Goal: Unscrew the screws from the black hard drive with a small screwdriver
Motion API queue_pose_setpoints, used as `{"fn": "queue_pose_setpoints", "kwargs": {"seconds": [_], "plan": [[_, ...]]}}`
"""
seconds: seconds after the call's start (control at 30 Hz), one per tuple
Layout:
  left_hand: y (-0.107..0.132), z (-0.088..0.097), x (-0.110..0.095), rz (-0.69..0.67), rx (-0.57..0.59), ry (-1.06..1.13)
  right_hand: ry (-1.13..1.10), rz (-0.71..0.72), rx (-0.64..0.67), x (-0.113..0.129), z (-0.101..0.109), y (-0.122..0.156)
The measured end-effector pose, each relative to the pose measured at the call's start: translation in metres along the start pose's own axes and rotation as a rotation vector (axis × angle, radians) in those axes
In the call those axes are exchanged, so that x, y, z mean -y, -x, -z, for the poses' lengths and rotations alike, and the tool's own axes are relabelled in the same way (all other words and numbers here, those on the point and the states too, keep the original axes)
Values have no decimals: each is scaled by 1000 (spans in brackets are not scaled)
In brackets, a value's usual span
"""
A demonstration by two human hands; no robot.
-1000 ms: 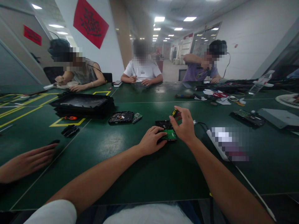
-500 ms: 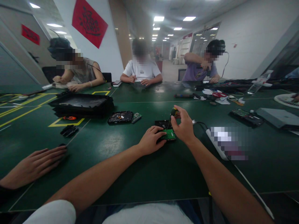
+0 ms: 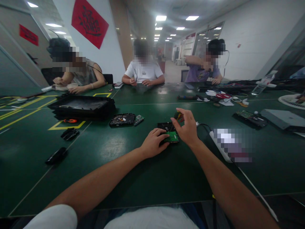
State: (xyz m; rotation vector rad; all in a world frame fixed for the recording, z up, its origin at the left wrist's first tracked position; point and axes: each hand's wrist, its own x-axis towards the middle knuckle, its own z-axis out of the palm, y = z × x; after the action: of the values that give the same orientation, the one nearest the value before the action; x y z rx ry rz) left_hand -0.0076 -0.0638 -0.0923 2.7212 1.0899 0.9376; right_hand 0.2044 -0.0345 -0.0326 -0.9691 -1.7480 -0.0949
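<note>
A black hard drive (image 3: 166, 127) with a green circuit board (image 3: 172, 137) on top lies on the green table (image 3: 143, 171) in front of me. My left hand (image 3: 152, 143) rests on its near left side, fingers curled against the board and pressing it down. My right hand (image 3: 188, 127) hovers just above the drive, fingers pinched round the handle of a small yellow and black screwdriver (image 3: 177, 116) whose tip points down at the drive.
A second hard drive (image 3: 122, 119) with a loose green board (image 3: 138, 119) lies to the left, behind it a stack of black trays (image 3: 82, 106). Small black parts (image 3: 56, 155) (image 3: 70, 134) sit at left. A white power strip (image 3: 220, 147) lies right. Three people sit opposite.
Another person's hand at the lower left has pulled away out of view, uncovering a small black part. My right hand has turned slightly on the screwdriver; my left hand stays put.
</note>
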Motion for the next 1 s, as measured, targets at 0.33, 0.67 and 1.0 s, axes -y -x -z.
{"fn": "queue_pose_setpoints", "kwargs": {"seconds": [0.33,0.67,1.0], "plan": [[0,0,0,8,16,-10,0,-14,-17,0,1,-2],[0,1,-2,12,11,-5,-36,-27,43,-2,-1,1],[-1,1,-1,15,20,-12,-44,-28,26,-2,0,-1]]}}
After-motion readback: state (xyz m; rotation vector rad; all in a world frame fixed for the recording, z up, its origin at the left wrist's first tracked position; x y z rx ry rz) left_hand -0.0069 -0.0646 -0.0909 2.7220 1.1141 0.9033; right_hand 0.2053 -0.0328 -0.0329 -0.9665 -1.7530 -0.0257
